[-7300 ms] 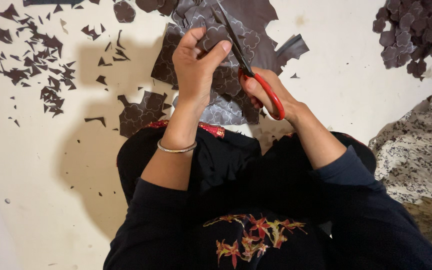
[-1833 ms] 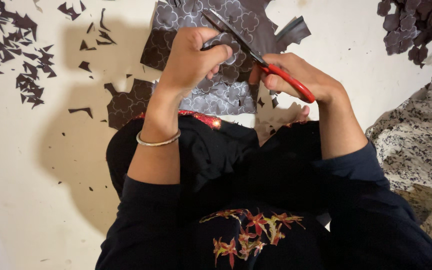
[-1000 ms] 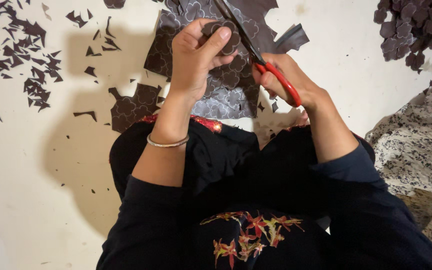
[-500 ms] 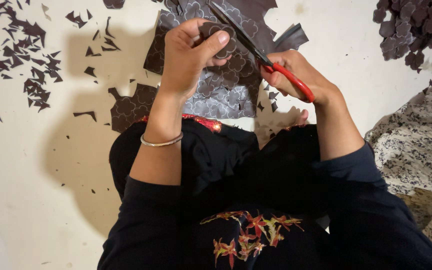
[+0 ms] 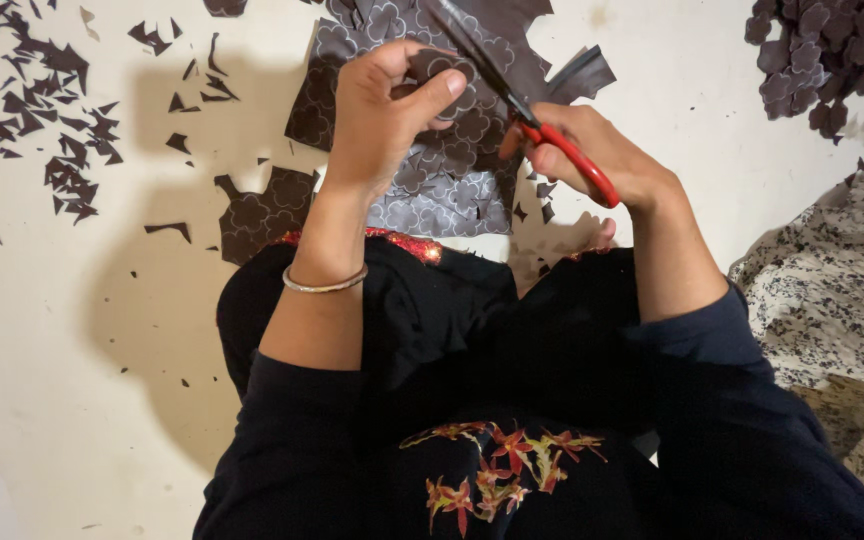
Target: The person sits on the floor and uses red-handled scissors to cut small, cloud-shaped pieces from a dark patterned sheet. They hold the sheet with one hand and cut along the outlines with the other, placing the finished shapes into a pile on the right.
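Observation:
My left hand (image 5: 382, 115) pinches a small dark flower-shaped cutout (image 5: 440, 68) between thumb and fingers, above a dark sheet printed with flower outlines (image 5: 442, 180) lying on the pale floor. My right hand (image 5: 592, 155) grips red-handled scissors (image 5: 522, 110), whose dark blades reach up to the cutout in my left hand. A thin metal bangle (image 5: 324, 286) circles my left wrist. My lap, in black cloth, fills the lower middle of the view.
Dark paper scraps (image 5: 42, 130) are scattered on the floor at the upper left. A heap of cut flower shapes (image 5: 817, 55) sits at the upper right. A speckled patterned cloth (image 5: 832, 290) lies at the right. Another dark printed piece (image 5: 262, 210) lies left of my wrist.
Both hands keep turning the small piece against the scissor blades; the scissors have shifted slightly and the view drifted a little. The hands stay above the printed sheet.

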